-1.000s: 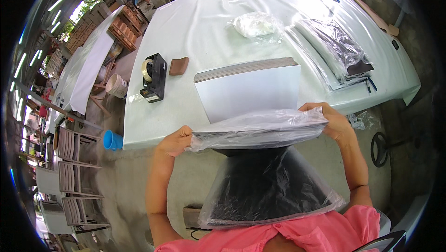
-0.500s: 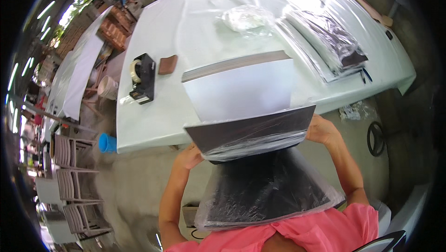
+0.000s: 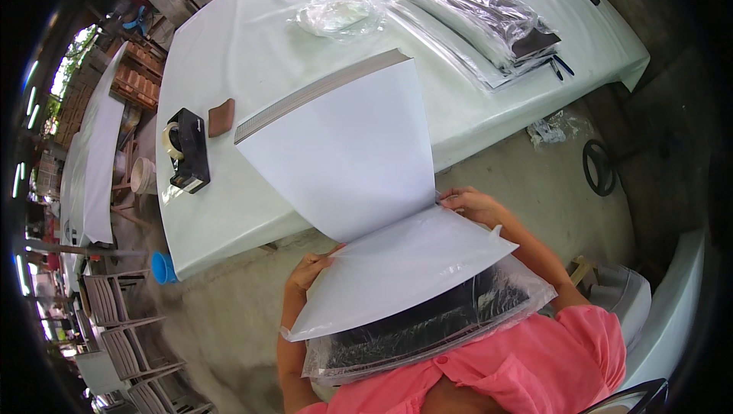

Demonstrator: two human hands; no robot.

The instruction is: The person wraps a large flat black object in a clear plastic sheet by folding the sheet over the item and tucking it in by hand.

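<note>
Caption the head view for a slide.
Left hand and right hand hold a plastic-sleeved white sheet by its far corners, near a stack of white sheets on a table.

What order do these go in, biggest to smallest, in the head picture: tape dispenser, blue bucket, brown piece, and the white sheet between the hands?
1. White sheet, though it's closer to the camera
2. Tape dispenser
3. Brown piece and blue bucket: too alike to rank
</note>
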